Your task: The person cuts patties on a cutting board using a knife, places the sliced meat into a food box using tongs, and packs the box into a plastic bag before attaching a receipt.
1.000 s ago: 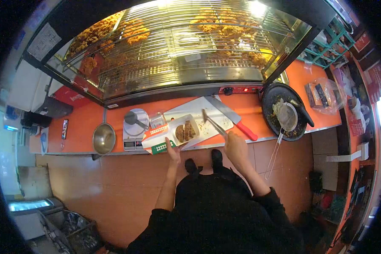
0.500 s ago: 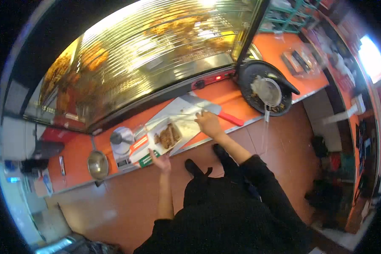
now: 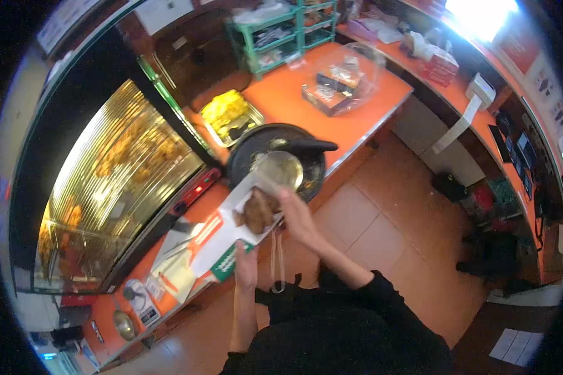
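My left hand (image 3: 246,267) grips the green-printed end of a white food box (image 3: 214,240) with orange and green marks. Brown pieces of food (image 3: 257,211) lie in the open box. At the box's right edge is my right hand (image 3: 298,215), its fingers blurred; whether it holds anything is unclear. Just beyond, a round mesh strainer (image 3: 288,169) rests over a black pan (image 3: 244,164), its wire handle hanging over the counter edge. Thin metal tongs (image 3: 172,250) seem to lie on the cutting board (image 3: 180,275), partly behind the box.
A lit glass cabinet of fried food (image 3: 125,181) stands at left. Behind the pan is a metal tray of yellow food (image 3: 228,115). Bagged boxes (image 3: 334,87) sit on the orange counter, near green shelves (image 3: 272,44). A scale (image 3: 144,303) and metal bowl (image 3: 124,325) are lower left.
The view has swung right toward the pan. My left hand has carried the box from the cutting board to the pan's near edge. My right hand has moved from the tongs to beside the box.
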Action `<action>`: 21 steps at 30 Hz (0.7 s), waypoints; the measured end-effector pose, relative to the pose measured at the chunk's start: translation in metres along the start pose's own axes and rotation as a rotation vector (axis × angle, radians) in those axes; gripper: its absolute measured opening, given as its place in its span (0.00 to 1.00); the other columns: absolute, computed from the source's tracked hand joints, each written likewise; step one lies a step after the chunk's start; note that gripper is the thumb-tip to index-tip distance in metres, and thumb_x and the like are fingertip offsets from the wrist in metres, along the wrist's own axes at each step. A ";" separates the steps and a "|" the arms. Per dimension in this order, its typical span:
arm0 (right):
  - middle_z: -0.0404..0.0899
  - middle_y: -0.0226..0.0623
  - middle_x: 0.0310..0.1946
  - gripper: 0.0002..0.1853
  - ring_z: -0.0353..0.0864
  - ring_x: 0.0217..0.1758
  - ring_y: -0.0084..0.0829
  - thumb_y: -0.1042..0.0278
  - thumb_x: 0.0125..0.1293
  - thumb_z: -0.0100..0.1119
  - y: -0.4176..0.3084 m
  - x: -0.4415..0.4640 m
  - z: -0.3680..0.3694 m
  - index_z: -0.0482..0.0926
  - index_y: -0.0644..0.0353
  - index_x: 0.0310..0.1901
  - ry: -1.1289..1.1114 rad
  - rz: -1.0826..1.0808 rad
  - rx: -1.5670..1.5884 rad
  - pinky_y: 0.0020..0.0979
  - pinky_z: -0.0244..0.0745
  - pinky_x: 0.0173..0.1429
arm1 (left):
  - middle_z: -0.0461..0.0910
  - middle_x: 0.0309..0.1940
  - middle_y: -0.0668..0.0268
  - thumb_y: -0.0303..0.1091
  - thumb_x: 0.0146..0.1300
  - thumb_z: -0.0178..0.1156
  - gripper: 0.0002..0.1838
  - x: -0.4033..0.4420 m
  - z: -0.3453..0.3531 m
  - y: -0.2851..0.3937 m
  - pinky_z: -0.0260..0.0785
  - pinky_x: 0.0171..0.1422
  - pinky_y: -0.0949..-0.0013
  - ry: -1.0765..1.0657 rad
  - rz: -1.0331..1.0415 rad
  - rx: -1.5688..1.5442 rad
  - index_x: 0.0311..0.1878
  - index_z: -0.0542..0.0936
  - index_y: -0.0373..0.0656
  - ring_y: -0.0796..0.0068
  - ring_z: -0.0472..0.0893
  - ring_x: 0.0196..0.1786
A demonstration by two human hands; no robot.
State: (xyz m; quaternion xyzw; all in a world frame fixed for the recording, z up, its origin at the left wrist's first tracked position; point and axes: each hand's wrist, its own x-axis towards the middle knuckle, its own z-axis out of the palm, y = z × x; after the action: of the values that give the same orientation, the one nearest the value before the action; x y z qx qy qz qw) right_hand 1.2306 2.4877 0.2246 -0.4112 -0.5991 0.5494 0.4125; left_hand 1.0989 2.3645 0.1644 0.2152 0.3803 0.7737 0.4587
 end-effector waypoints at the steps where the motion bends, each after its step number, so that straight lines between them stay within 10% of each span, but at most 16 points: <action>1: 0.77 0.43 0.47 0.25 0.72 0.55 0.31 0.51 0.75 0.35 0.011 0.016 -0.041 0.74 0.65 0.52 0.041 0.063 -0.021 0.31 0.64 0.61 | 0.61 0.68 0.61 0.55 0.68 0.47 0.34 0.012 0.031 -0.009 0.54 0.73 0.54 -0.143 0.104 0.203 0.70 0.56 0.45 0.61 0.65 0.67; 3: 0.78 0.40 0.40 0.24 0.73 0.46 0.27 0.53 0.75 0.35 0.004 0.033 -0.121 0.75 0.67 0.47 0.138 0.004 -0.052 0.31 0.68 0.55 | 0.60 0.68 0.60 0.56 0.65 0.52 0.37 0.036 0.095 -0.025 0.54 0.73 0.53 -0.372 0.394 0.566 0.71 0.55 0.45 0.60 0.65 0.67; 6: 0.78 0.36 0.36 0.23 0.75 0.43 0.25 0.53 0.75 0.37 0.017 0.066 -0.222 0.77 0.65 0.46 0.130 0.303 0.001 0.29 0.70 0.50 | 0.65 0.63 0.56 0.37 0.51 0.71 0.45 0.057 0.172 -0.050 0.63 0.67 0.55 -0.360 0.100 0.253 0.70 0.58 0.46 0.59 0.69 0.64; 8: 0.78 0.35 0.36 0.22 0.75 0.42 0.24 0.53 0.74 0.38 0.019 0.099 -0.272 0.77 0.64 0.46 0.104 0.482 0.045 0.28 0.70 0.49 | 0.69 0.61 0.54 0.32 0.47 0.73 0.41 0.078 0.199 -0.071 0.63 0.67 0.56 -0.476 0.133 0.569 0.66 0.64 0.47 0.57 0.71 0.62; 9: 0.79 0.34 0.35 0.23 0.75 0.39 0.24 0.52 0.74 0.40 0.035 0.116 -0.292 0.78 0.64 0.47 0.057 0.375 0.043 0.28 0.70 0.46 | 0.72 0.59 0.56 0.29 0.42 0.75 0.32 0.107 0.211 -0.097 0.63 0.66 0.57 -0.660 0.482 0.587 0.54 0.76 0.44 0.61 0.72 0.62; 12: 0.79 0.32 0.35 0.24 0.75 0.37 0.23 0.49 0.72 0.42 0.087 0.178 -0.333 0.78 0.64 0.48 -0.012 0.336 0.008 0.27 0.71 0.42 | 0.80 0.48 0.58 0.25 0.39 0.74 0.13 0.144 0.229 -0.151 0.66 0.62 0.59 -0.809 0.349 0.806 0.31 0.84 0.44 0.62 0.77 0.57; 21: 0.81 0.48 0.33 0.28 0.80 0.37 0.36 0.45 0.67 0.50 0.242 0.384 -0.432 0.78 0.68 0.46 0.076 0.227 -0.301 0.35 0.73 0.46 | 0.76 0.36 0.66 0.26 0.35 0.68 0.17 0.264 0.322 -0.313 0.69 0.51 0.60 -0.649 0.431 0.918 0.35 0.86 0.49 0.62 0.78 0.44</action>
State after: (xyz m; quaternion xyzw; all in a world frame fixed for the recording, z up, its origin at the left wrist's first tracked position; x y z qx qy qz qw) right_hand 1.5258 3.0027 0.0237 -0.5539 -0.6081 0.4806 0.3041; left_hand 1.3608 2.8122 0.1138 0.6889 0.4638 0.5006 0.2444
